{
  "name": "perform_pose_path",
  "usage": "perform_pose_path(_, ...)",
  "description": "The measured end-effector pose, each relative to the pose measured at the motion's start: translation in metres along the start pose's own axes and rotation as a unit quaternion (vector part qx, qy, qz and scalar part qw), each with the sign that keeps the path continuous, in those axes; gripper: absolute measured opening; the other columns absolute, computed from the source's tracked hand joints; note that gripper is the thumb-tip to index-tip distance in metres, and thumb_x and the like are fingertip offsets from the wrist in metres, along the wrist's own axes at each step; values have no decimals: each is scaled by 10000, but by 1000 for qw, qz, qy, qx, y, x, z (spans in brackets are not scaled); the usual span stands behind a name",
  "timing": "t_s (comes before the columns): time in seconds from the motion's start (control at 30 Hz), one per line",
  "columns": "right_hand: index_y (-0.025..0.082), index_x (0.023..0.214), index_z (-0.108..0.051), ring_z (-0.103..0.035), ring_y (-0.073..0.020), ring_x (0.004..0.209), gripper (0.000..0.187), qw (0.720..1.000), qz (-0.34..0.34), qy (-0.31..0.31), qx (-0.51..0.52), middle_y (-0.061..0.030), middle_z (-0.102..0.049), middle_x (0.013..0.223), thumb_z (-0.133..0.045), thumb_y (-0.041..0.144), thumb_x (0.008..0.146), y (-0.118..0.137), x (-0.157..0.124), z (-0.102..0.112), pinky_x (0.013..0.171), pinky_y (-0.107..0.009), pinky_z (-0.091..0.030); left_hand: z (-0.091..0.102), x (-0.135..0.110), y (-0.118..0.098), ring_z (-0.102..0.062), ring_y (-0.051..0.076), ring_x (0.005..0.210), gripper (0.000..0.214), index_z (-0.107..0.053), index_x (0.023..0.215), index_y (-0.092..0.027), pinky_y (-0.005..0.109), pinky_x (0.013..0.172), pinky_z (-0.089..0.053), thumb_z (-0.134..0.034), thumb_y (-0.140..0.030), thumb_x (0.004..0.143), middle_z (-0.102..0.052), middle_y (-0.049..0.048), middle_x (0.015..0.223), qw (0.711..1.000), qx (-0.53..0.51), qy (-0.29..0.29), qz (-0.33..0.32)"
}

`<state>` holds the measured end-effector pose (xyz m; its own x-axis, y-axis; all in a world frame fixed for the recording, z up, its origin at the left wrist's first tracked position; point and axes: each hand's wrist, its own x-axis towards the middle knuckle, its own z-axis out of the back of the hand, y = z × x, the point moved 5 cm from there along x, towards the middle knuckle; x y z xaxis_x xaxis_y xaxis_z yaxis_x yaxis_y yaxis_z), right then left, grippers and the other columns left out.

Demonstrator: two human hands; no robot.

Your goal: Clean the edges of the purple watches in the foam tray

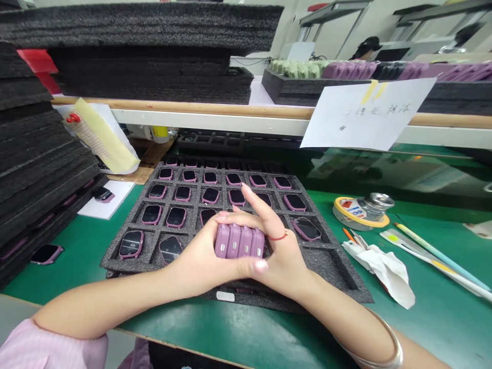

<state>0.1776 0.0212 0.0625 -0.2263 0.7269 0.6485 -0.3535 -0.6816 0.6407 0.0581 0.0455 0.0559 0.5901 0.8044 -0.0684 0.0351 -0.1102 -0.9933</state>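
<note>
Several purple smartwatch bodies (239, 242), standing on edge in a row pressed face to face, are held between my two hands over the foam tray (330, 264). From the left, my left hand (202, 259) wraps around the row, its thumb along the near side and its fingers behind. My right hand (288, 256) closes on the right end, with its index finger raised. Small silver marks show on the sides facing me. Below and behind, purple smartwatches with dark screens, such as this one (131, 244), lie in the tray's compartments; my hands hide some compartments.
Black foam trays (34, 128) are stacked at the left. A shelf (215, 117) crosses above, carrying foam and a handwritten sheet (361, 110). On the right lie a tape roll (348, 215) with a glass bottle (374, 204), crumpled tissue (388, 271) and slim tools.
</note>
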Motion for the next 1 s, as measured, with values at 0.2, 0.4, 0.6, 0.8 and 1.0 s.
perform_pose_path(0.2, 312, 1473, -469, -650, -301, 1242, 728, 1000, 14, -10, -8, -65, -482, 1557, -795, 252, 825, 1, -1, 1, 1159, -497, -477, 0, -1, -3, -624, 295, 1175, 648, -525, 1138, -200, 454, 1032, -492, -901, -251, 612, -641, 94, 1228, 1000, 28, 3, 3)
perform_pose_path(0.4, 335, 1554, -343, -633, -297, 1262, 894, 999, -9, -5, 34, -50, -560, 1494, -822, 310, 800, -1, 0, 1, 1190, -502, -439, -1, -5, -4, -626, 316, 1187, 692, -534, 1156, -221, 464, 1011, -519, -916, -255, 580, -643, 82, 1250, 999, 44, -13, 11)
perform_pose_path(0.6, 389, 1532, -375, -625, -275, 1276, 883, 998, -9, -9, 62, -22, -448, 1581, -837, 278, 788, 0, 1, 1, 1195, -461, -438, 0, -5, -4, -622, 308, 1202, 674, -536, 1148, -221, 451, 1025, -518, -916, -266, 593, -642, 73, 1254, 998, 55, -13, 6)
perform_pose_path(0.8, 374, 1568, -309, -644, -288, 1252, 962, 997, -25, -18, 68, -53, -400, 1610, -847, 337, 772, 1, 1, 4, 1190, -488, -437, -3, -6, -4, -645, 311, 1176, 683, -513, 1131, -218, 456, 992, -535, -916, -230, 580, -658, 84, 1225, 1000, 18, 3, 19)
perform_pose_path(1.0, 370, 1545, -360, -676, -269, 1210, 997, 996, -42, -23, 75, -50, -542, 1513, -897, 301, 707, 3, 2, 9, 1178, -449, -462, -4, -7, -3, -631, 315, 1198, 737, -486, 1206, -218, 448, 976, -537, -911, -231, 605, -640, 106, 1256, 999, -2, 38, 33)
